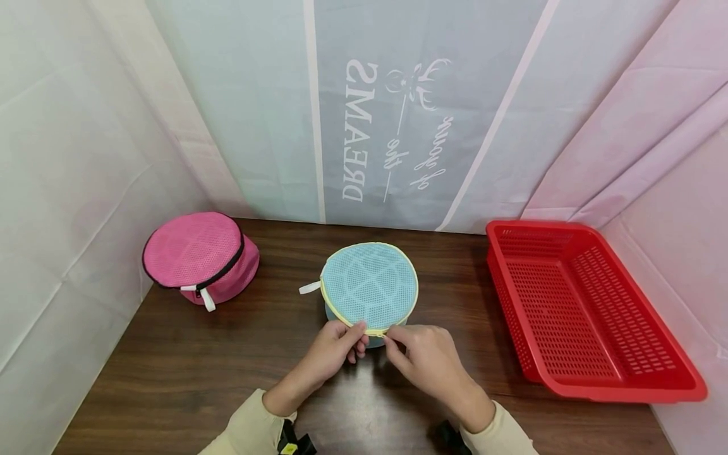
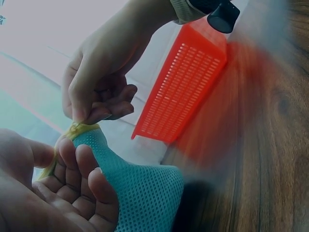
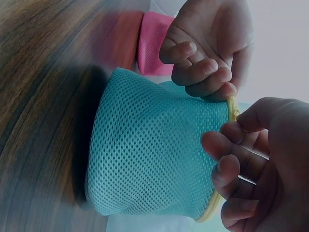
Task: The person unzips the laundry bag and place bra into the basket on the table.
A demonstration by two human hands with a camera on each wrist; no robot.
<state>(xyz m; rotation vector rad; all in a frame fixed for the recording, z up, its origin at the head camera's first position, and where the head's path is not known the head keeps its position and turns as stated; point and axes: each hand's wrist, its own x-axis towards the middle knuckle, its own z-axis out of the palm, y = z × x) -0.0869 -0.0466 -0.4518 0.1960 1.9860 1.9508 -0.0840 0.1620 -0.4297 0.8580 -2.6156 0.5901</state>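
A round light-blue mesh laundry bag [image 1: 370,284] with a yellow zipper rim stands at the middle of the table, its lid lying over the top. At the bag's near edge, my left hand [image 1: 335,347] pinches the yellow rim between thumb and fingers. Just right of it, my right hand [image 1: 426,357] pinches the zipper at the same rim. In the right wrist view, the zipper pull [image 3: 236,113] shows at the right fingertips, partly covered. The bag's mesh side [image 2: 145,193] looks slightly creased in the left wrist view. A white tab [image 1: 309,287] sticks out at its left.
To the left stands a pink mesh bag [image 1: 196,249] with a black zipper rim and a white tab. A red plastic basket [image 1: 512,316] is at the right. Printed curtains [image 1: 256,114] enclose the wooden table [image 1: 227,373] at the back and sides.
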